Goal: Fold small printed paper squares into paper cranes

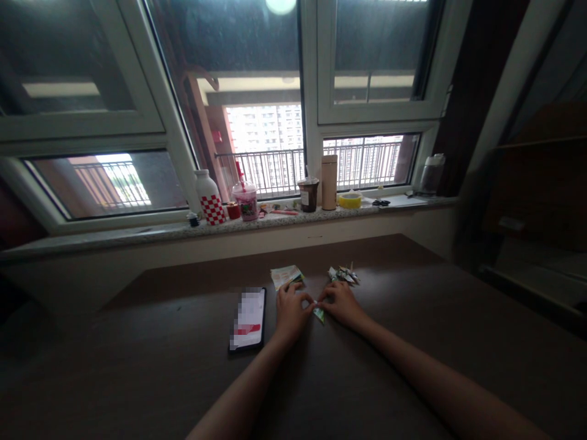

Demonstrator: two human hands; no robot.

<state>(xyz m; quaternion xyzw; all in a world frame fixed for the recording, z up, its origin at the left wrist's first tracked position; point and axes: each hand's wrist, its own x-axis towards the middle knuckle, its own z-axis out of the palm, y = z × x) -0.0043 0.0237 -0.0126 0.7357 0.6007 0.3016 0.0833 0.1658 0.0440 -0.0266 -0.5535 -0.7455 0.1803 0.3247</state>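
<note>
A small folded piece of green and white printed paper (319, 314) is pinched between my two hands, low over the table. My left hand (293, 308) grips its left side between thumb and forefinger. On the other side, the fingertips of my right hand (342, 304) close on it too. Just beyond my left hand lies a flat stack of printed paper sheets (285, 275). Past my right hand sits a little pile of folded paper pieces (345, 274). A phone (248, 321) with a lit screen rests on the table left of my left hand.
The dark table (183, 379) ends before a window sill (266, 221). On the sill stand a checkered bottle (211, 198), a pink cup (246, 201), a dark drink cup (308, 195), a tan flask (329, 183), yellow tape (349, 200), black scissors (381, 203) and a clear bottle (432, 175).
</note>
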